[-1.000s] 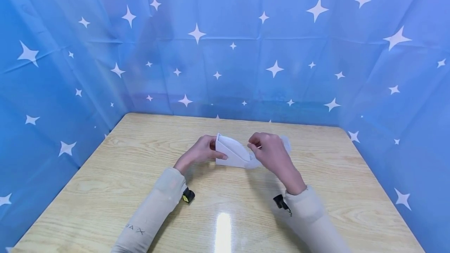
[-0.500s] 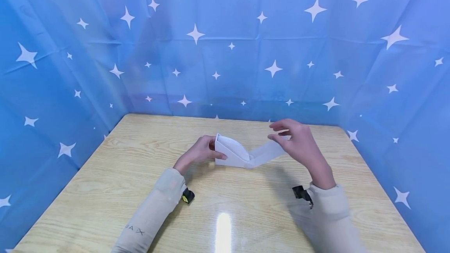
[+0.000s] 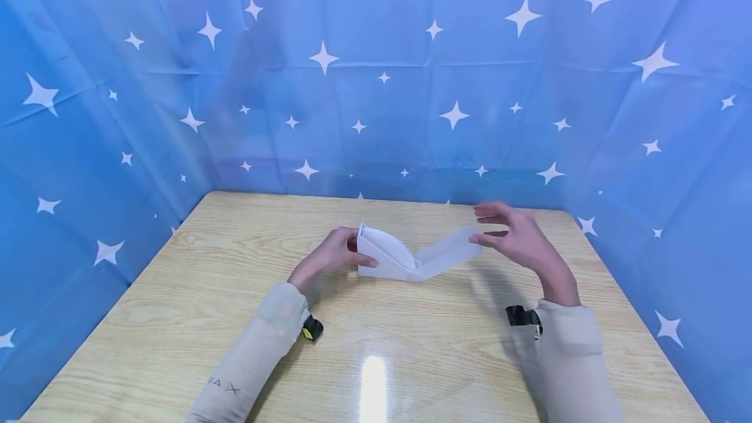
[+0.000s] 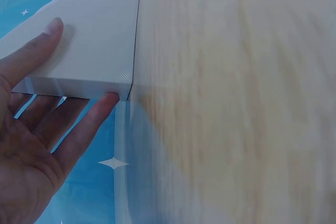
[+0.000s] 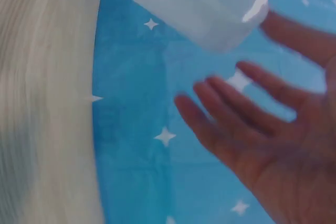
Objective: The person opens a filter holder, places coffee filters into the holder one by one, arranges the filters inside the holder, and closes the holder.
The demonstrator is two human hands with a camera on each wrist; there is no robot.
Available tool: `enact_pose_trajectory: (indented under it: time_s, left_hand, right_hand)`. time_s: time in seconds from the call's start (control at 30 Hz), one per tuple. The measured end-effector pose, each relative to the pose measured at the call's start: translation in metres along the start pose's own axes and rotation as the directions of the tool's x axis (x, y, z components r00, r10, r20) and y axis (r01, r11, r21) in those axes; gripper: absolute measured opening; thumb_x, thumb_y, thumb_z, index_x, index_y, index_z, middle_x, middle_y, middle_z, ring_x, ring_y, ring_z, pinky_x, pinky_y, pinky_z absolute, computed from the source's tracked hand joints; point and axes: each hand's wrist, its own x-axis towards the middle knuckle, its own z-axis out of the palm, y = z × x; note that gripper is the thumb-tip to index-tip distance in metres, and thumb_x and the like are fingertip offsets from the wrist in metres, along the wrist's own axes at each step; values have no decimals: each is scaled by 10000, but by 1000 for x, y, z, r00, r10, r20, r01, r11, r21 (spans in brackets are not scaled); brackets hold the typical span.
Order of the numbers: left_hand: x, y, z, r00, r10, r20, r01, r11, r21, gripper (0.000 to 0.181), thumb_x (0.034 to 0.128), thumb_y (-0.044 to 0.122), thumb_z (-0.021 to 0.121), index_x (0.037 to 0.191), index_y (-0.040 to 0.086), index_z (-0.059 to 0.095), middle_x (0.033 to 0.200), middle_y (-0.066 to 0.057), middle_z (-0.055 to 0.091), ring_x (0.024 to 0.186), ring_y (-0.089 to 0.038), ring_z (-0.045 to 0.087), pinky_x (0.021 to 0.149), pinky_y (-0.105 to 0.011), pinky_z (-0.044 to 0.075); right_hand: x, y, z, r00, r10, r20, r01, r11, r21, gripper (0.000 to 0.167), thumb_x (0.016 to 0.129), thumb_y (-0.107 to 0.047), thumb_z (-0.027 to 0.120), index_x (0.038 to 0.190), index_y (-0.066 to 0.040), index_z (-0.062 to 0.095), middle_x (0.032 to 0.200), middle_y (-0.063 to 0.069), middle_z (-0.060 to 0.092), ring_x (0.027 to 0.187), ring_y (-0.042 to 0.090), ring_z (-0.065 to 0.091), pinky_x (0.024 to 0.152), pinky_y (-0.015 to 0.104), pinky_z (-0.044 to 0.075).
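My left hand (image 3: pixel 337 252) holds the left end of a white box (image 3: pixel 384 265) with a slanted, open-looking top. In the left wrist view, its thumb presses the flat side of the box (image 4: pixel 97 40) while the fingers lie along the narrow edge. From the low right end of the box, a translucent whitish flap or lid (image 3: pixel 449 252) slants up to the right. At the flap's rounded tip is my right hand (image 3: pixel 519 237), fingers extended and spread. Its thumb lies against or just beside the tip; in the right wrist view, nothing is between the fingers.
A light wood-grain table (image 3: pixel 282 371) lies beneath both hands, with a bright glare spot near its front. Behind and at both sides hangs a blue curtain (image 3: pixel 376 31) with white stars. A small dark device (image 3: pixel 313 328) is on the left wrist, another (image 3: pixel 523 316) on the right.
My right hand has moved right from near the box to the flap's tip, and its fingers have spread. More of the flap now shows. The left hand and box have barely moved.
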Motion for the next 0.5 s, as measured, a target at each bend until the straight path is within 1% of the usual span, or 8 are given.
enact_pose_trajectory:
  time_s: [0.1, 0.17, 0.2, 0.27, 0.4, 0.5]
  left_hand:
    - [-1, 0, 0, 1000, -1, 0, 1, 1000, 1, 383, 844, 191, 874, 1187, 117, 718, 1063, -58, 767, 922, -166, 719, 803, -330, 600]
    - [-1, 1, 0, 1000, 4, 0, -4, 1000, 5, 380, 844, 194, 874, 1184, 118, 719, 1059, -56, 768, 922, -165, 720, 803, -329, 597]
    - [-1, 1, 0, 1000, 7, 0, -7, 1000, 6, 378, 847, 197, 872, 1184, 119, 719, 1057, -58, 768, 923, -166, 721, 804, -331, 597]
    - [-1, 2, 0, 1000, 12, 0, -12, 1000, 6, 376, 848, 199, 871, 1184, 123, 719, 1056, -59, 769, 929, -168, 725, 807, -336, 598]
    - [-1, 2, 1, 1000, 13, 2, -13, 1000, 1, 374, 854, 208, 867, 1188, 133, 717, 1066, -56, 769, 947, -170, 729, 824, -346, 600]
    - [-2, 1, 0, 1000, 11, 8, -11, 1000, -6, 375, 858, 212, 864, 1195, 139, 715, 1080, -50, 767, 958, -167, 728, 831, -350, 600]
  right_hand:
    - [-1, 4, -2, 999, -19, 33, 17, 997, 75, 510, 1015, -283, 683, 1464, -90, 538, 1437, 167, 618, 1288, 319, 628, 931, 234, 542]
    - [-2, 5, -3, 999, -28, 37, 24, 994, 108, 466, 1029, -264, 658, 1450, -92, 558, 1405, 152, 645, 1247, 249, 652, 911, 165, 512]
    - [-3, 5, -3, 999, -34, 39, 29, 993, 111, 462, 1028, -263, 659, 1447, -93, 564, 1393, 149, 654, 1231, 228, 657, 901, 150, 508]
    - [-3, 5, -2, 997, -44, 58, 38, 993, 116, 480, 1015, -254, 681, 1449, -85, 564, 1382, 162, 661, 1217, 232, 668, 894, 158, 519]
    - [-1, 7, 1, 992, -48, 114, 35, 993, 114, 579, 942, -227, 778, 1450, -62, 556, 1382, 192, 652, 1218, 348, 665, 880, 202, 546]
    - [1, 9, 4, 987, -44, 153, 28, 994, 107, 630, 886, -208, 835, 1430, -41, 565, 1361, 209, 651, 1189, 386, 669, 871, 223, 560]
